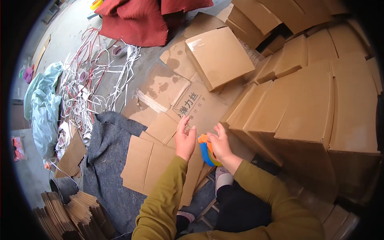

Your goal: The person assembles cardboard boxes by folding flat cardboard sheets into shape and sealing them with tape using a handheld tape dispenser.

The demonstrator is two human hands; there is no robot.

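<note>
Head view: right hand (219, 147) grips an orange, blue and yellow tape dispenser (206, 154) near the right edge of flattened cardboard sheets (138, 168); left hand (186, 141), beside it, is empty, loosely spread.

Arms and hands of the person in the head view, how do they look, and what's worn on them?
The left sleeve and right sleeve are long, olive green and fairly close-fitting, with no markings that I can make out. The left hand and right hand are gloveless.
</note>
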